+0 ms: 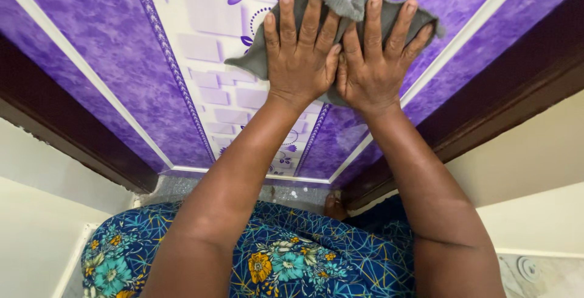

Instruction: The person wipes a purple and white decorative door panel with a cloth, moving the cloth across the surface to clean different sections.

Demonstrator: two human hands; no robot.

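A grey cloth (258, 60) is pressed flat against a purple and white patterned door (121, 60). My left hand (301, 51) lies palm-down on the cloth's left part, fingers spread and pointing up. My right hand (377, 54) lies beside it on the cloth's right part, thumbs of both hands touching. The cloth's top edge is bunched above my fingertips, and a corner sticks out to the left of my left hand. Both forearms reach up from the bottom of the view.
A dark brown door frame (505, 97) borders the door on both sides, with cream walls (535, 152) beyond. My blue floral garment (292, 255) fills the bottom. A speckled floor strip (292, 194) lies at the door's foot, and a tiled floor with a round drain (528, 269) shows at the bottom right.
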